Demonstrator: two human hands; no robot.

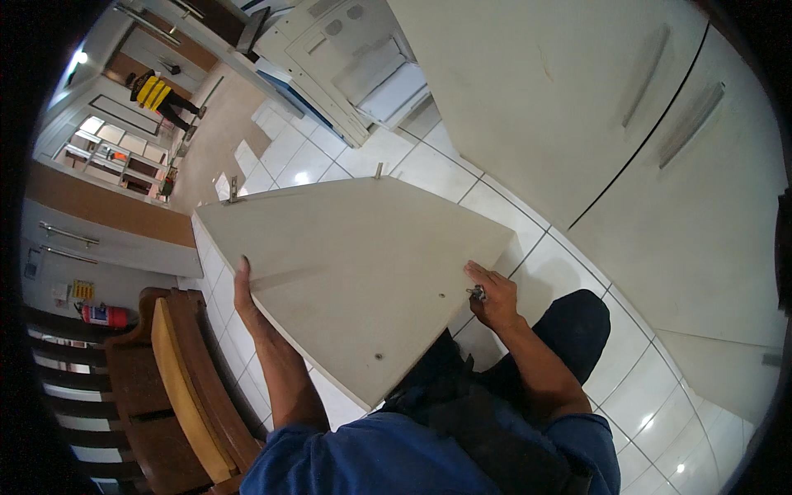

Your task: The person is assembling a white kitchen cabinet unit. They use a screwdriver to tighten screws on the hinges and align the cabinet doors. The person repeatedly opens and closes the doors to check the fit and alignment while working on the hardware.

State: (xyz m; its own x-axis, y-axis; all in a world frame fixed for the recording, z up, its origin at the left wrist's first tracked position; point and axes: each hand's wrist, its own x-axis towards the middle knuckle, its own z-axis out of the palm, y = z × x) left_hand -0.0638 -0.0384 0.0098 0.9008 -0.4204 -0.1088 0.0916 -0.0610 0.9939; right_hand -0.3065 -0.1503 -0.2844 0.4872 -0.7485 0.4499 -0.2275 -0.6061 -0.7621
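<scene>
A large off-white cabinet panel [346, 264] lies tilted across my lap. Two small dark holes or screws mark its face near the edge closest to me, and metal fittings [233, 190] stick up along its far edge. On its left edge, my left hand [246, 290] grips the panel, the thumb showing on top and the other fingers hidden beneath. My right hand [497, 299] is closed at the right edge, its fingertips touching the panel. A small silver metal piece [478, 292] shows in that hand; its exact kind is unclear.
Tall off-white cabinets with long handles [693, 124] stand to the right. An opened white cabinet [330, 66] is ahead. A wooden bench with a yellow cushion [186, 388] and a red fire extinguisher [106, 314] are at left. A person in a yellow vest [154, 93] stands far off.
</scene>
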